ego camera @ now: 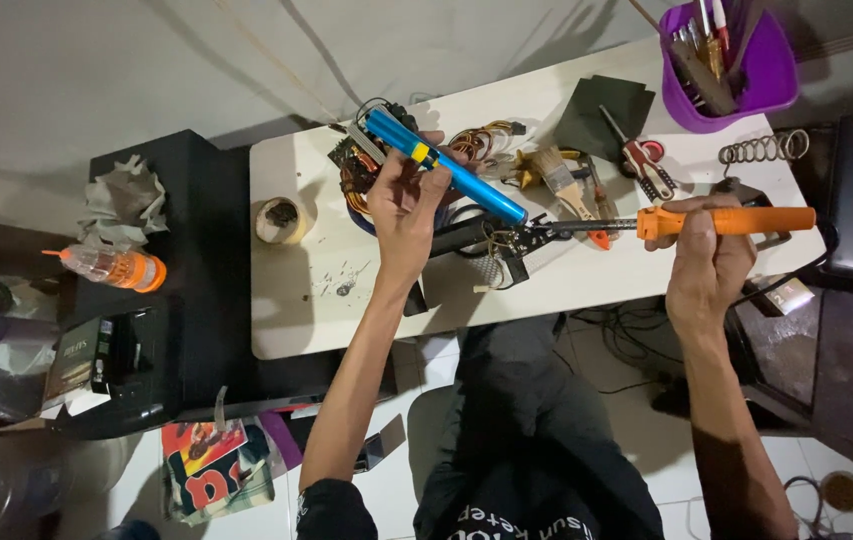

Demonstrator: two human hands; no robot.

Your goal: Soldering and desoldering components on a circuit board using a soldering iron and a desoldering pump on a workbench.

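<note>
My left hand (402,200) grips a blue pen-shaped tool (446,165) with a yellow band, held slanting over the white table (291,300), its tip pointing down to the right. My right hand (708,250) holds an orange-handled soldering iron (721,220) level, with its metal shaft reaching left. Both tips come together near a small black clamp stand (506,250) and a bundle of wires at the table's middle.
On the table lie a tape roll (281,220), a paintbrush (561,180), a dark sheet (601,110), scissors, a spring coil (761,148) and a purple cup (736,70) of tools. To the left, a black stand carries crumpled paper, an orange-capped bottle (111,265) and boxes.
</note>
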